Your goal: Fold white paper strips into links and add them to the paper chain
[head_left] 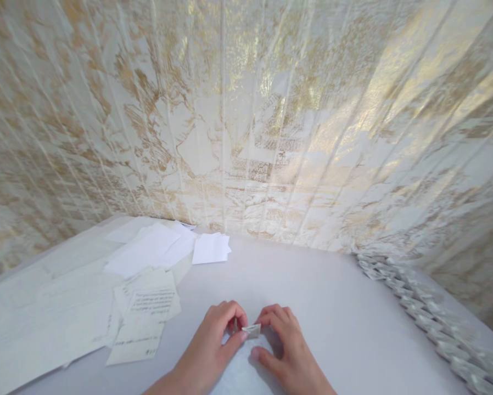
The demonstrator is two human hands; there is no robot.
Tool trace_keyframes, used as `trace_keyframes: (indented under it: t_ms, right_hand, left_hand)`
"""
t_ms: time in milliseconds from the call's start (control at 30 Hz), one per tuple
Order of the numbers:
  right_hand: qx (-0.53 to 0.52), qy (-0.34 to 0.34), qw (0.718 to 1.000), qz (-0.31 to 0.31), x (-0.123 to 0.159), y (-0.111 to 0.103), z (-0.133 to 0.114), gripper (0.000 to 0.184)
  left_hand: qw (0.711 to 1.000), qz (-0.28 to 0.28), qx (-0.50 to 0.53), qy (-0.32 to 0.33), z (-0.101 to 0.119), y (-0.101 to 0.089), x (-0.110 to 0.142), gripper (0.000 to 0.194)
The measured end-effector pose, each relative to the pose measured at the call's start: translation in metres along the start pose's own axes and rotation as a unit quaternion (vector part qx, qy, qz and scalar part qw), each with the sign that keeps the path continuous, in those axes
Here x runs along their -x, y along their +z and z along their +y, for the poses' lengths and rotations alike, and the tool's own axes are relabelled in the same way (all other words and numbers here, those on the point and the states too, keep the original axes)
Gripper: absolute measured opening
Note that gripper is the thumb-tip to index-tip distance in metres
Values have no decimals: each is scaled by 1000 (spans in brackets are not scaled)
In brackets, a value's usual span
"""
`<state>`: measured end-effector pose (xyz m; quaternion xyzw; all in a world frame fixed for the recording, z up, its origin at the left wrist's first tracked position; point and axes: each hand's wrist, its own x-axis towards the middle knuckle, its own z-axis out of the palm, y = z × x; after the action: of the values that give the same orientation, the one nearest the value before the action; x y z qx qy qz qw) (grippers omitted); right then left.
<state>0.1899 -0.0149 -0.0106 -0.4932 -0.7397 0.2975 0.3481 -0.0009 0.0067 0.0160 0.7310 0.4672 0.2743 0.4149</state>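
A small folded piece of paper (252, 331), pale with grey print, is pinched at its left end between the thumb and fingers of my left hand (219, 337). My right hand (285, 343) curves around the other side. Its index fingertip is at or very near the paper's right corner, while the thumb stays apart from the fingers, lower down and off the paper. Both hands are low over the white table (312, 291), near its front.
Large printed sheets (65, 312) cover the left side, with smaller printed slips (141, 323) on top. Blank white sheets (147, 247) and a small white stack (211, 248) lie behind. A long chain of folded paper pieces (427, 323) runs along the right edge. Patterned curtains (230, 120) hang behind.
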Motion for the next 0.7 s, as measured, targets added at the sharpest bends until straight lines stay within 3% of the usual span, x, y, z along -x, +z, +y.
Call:
trace_keyframes:
  t_ms: [100, 167, 233, 367, 467, 600, 700]
  right_hand:
    - [-28, -32, 999, 4, 1, 2, -5, 11]
    - [-11, -72, 997, 14, 2, 3, -7, 14]
    - [77, -130, 988, 27, 3, 2, -7, 18]
    - [295, -201, 932, 62, 4, 4, -5, 22]
    - [337, -190, 921, 41, 4, 6, -5, 22]
    - [274, -121, 954, -10, 4, 2, -7, 24]
    - [227, -93, 970, -11, 5, -2, -8, 30]
  left_hand:
    - [997, -13, 76, 4, 4, 0, 1, 7]
    - [997, -8, 70, 1, 3, 3, 2, 8]
    - [999, 9, 33, 9, 1, 6, 3, 16]
    - [994, 16, -73, 77, -5, 12, 5, 25]
    - [983, 4, -151, 105, -9, 13, 6, 21]
    - [973, 0, -203, 106, -13, 12, 6, 20]
    - [964, -4, -234, 128, -16, 10, 6, 21]
